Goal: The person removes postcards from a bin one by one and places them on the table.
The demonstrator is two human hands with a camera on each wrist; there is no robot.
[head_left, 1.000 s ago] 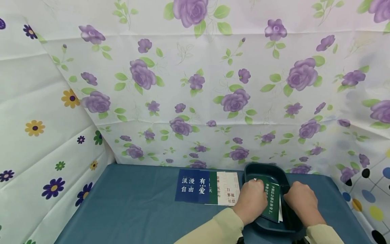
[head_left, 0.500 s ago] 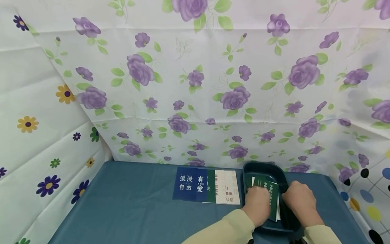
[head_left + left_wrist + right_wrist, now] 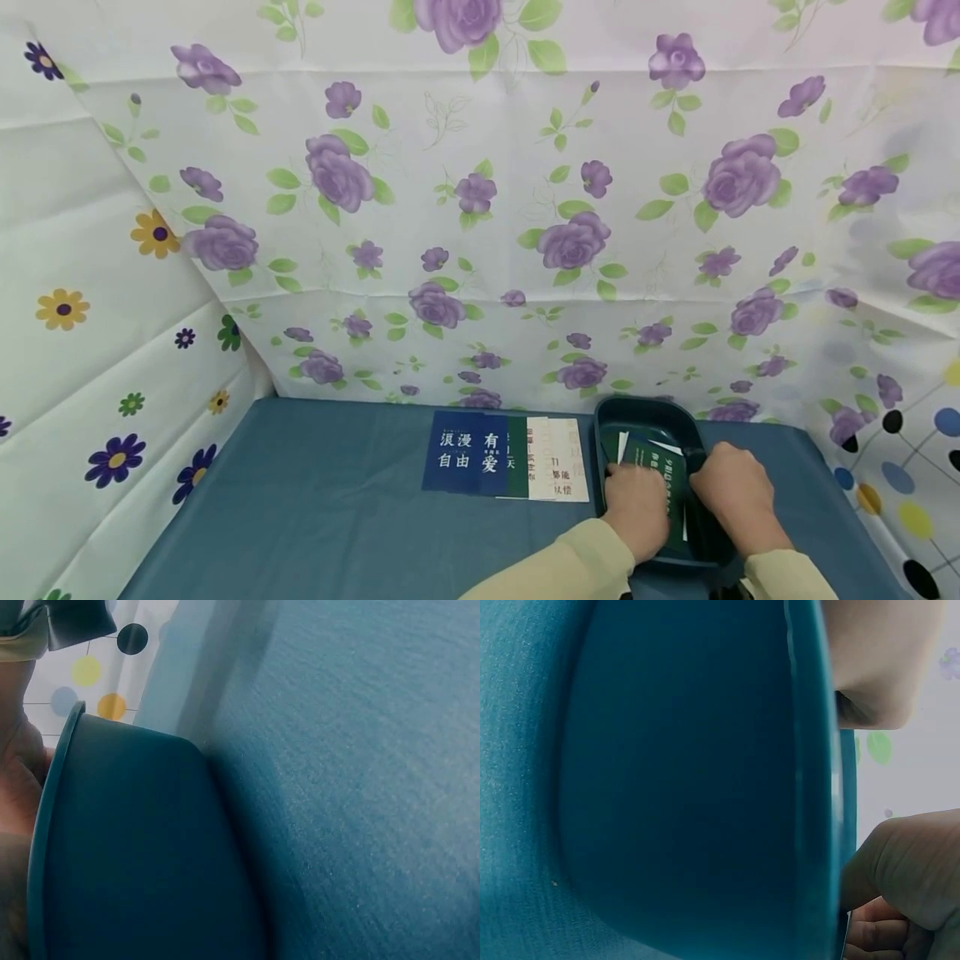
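Note:
A dark teal plastic tray point(image 3: 647, 408) stands at the table's right side. Inside it, green cards with Chinese print point(image 3: 676, 479) lie over white-edged ones. My left hand point(image 3: 639, 510) reaches into the tray with curled fingers and covers part of these cards. In the right wrist view that left hand point(image 3: 911, 881) appears to pinch a thin card edge beside the tray wall; its fingertips are partly hidden. My right hand point(image 3: 737, 492) grips the tray's right rim. The left wrist view mostly takes in the tray's outer wall point(image 3: 150, 840).
Left of the tray, an overlapping row of cards lies flat: blue ones point(image 3: 453, 467), a green one point(image 3: 517, 479) and cream ones point(image 3: 564, 458). Blue-green cloth point(image 3: 322, 500) covers the table. Flowered sheets point(image 3: 420, 208) hang behind and at the sides.
My left hand has shifted down and slightly right within the tray, showing more of the green card and a white card edge. My right hand stays on the rim. The head view has moved slightly.

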